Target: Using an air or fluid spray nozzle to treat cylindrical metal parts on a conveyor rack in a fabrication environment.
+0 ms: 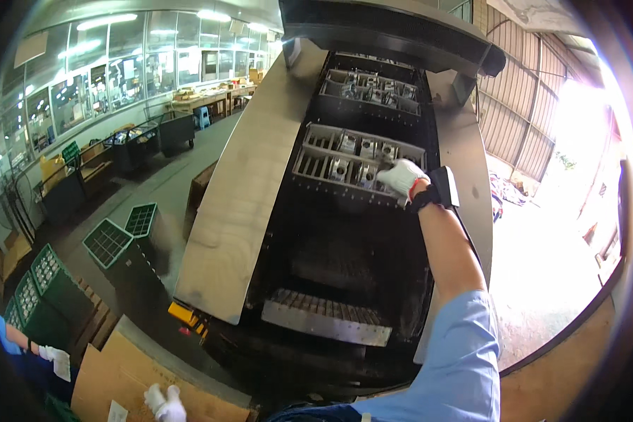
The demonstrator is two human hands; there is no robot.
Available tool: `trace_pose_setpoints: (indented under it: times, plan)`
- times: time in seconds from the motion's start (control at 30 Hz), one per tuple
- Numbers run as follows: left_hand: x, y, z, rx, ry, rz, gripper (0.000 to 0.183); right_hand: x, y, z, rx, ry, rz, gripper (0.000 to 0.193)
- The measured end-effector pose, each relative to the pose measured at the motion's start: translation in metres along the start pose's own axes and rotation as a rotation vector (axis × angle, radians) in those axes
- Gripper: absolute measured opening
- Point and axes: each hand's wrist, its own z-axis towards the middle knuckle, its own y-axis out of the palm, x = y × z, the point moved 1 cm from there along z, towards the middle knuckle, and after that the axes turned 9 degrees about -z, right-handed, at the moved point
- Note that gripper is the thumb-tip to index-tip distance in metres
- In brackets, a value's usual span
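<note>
My right hand (403, 177), in a white glove with a dark wristband and a red band, reaches to the right side of a metal basket tray (299, 167). Its fingers are closed around a small grey metal part (385, 160), partly hidden by the glove. Several silvery block-shaped castings (339, 169) with round holes sit in the tray, in two rows. The tray rests on a dark conveyor bed (352, 232). At the lower edge, my white-gloved left hand (165, 404) is over a cardboard sheet (112, 373), fingers apart, with nothing visible in it.
A second loaded tray (369, 91) lies farther along, before a dark machine hood (394, 39). Metal side panels (239, 183) flank the bed; a slotted metal plate (327, 316) is nearer. Green divided crates (109, 243) stand left. A co-worker's gloved hand (56, 360) shows at lower left.
</note>
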Motion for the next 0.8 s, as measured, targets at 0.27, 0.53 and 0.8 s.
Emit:
trace_pose_setpoints:
  times: [0.27,0.53,0.8]
  plan:
    - [0.112,-0.042,0.038,-0.110,-0.087,-1.064,0.055,0.093,-0.045,-0.039,-0.350,0.253,0.624,0.029]
    - [0.444,-0.042,0.007,-0.192,1.097,-0.519,0.055,0.176,0.004,-0.111,-0.381,0.474,0.863,0.027]
    - [0.671,0.020,0.029,-0.199,0.973,-0.183,0.065,0.173,-0.003,-0.128,-0.322,0.523,0.985,0.022]
